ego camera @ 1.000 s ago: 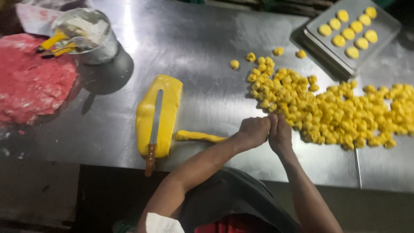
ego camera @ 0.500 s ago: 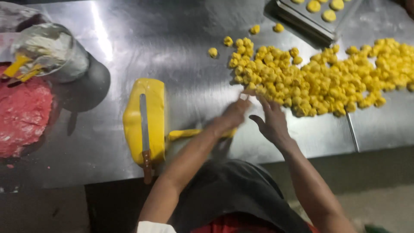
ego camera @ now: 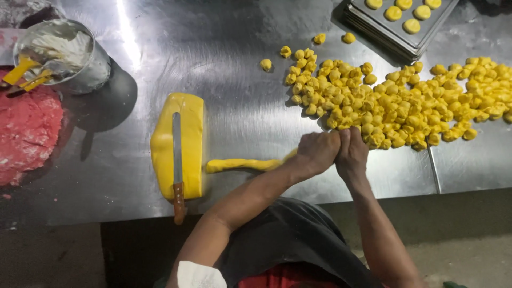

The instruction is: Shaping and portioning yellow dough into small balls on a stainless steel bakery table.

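Fingers of both my hands, left (ego camera: 316, 152) and right (ego camera: 351, 153), curl together, pinching the yellow dough rope (ego camera: 242, 164) beside the heap of yellow dough pieces (ego camera: 405, 101).

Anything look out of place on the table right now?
The knife lies on top of the yellow dough slab, its handle past the table edge. A few dough pieces sit apart from the pile. Nothing spilled.

Looks like a bakery or commercial kitchen work area. Shown by a wide steel table (ego camera: 224, 53), a big heap of small yellow dough pieces (ego camera: 405, 101), a metal baking tray (ego camera: 421, 34) with round pieces in rows, a yellow dough block (ego camera: 189, 138) under a knife (ego camera: 177, 165), and red dough (ego camera: 26, 133) beside a metal flour container (ego camera: 80, 58).
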